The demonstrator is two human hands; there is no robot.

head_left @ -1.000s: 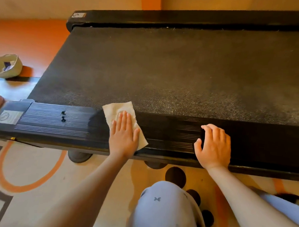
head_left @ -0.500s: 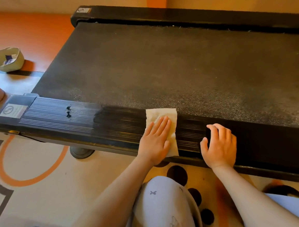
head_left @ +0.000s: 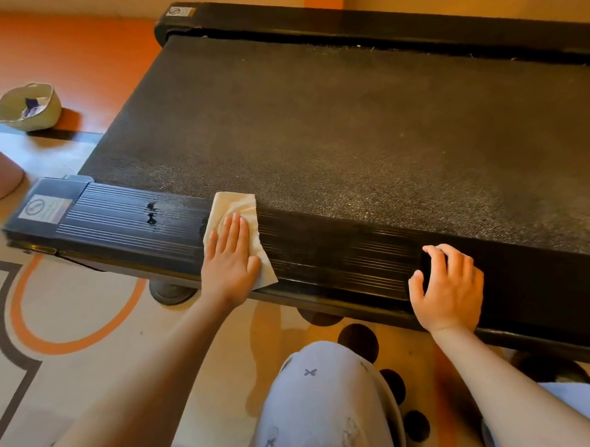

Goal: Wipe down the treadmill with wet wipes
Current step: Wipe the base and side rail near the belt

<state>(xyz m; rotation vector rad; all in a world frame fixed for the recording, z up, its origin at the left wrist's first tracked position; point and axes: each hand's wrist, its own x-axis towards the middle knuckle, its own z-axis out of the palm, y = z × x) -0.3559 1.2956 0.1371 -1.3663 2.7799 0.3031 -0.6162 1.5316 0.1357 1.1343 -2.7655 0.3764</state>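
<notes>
Flat on the wet wipe (head_left: 235,204), the left hand (head_left: 229,261) presses down with its fingers (head_left: 230,230) straight and close together and the thumb lying alongside. The wipe is spread, a little crumpled, over the near side rail (head_left: 128,222) of the treadmill (head_left: 396,28). Its far edge reaches the seam where the rail meets the belt (head_left: 358,141), and one corner hangs past the rail's front lip beside the wrist.

Further along the same rail, well apart from the wipe, the right hand (head_left: 449,291) rests and holds nothing. Its fingers (head_left: 437,260) are bent and slightly spread, the tips touching the ribbed plastic and the thumb held out to the side.

The rail is black and finely grooved, and it looks glossier from the wipe onward toward the right hand. A pale warning sticker (head_left: 44,209) sits near its left end. The belt is dark and grainy, with a lighter, dusty sheen close to the rail. A round foot (head_left: 170,292) props up the frame just below the left wrist.

Underneath lies a cream rug (head_left: 63,314) with orange and grey bands and dark dots. A knee (head_left: 323,393) in light patterned fabric shows between the forearms. A small woven basket (head_left: 28,107) stands on the orange floor (head_left: 74,51) beyond the rug, off the treadmill's end.
</notes>
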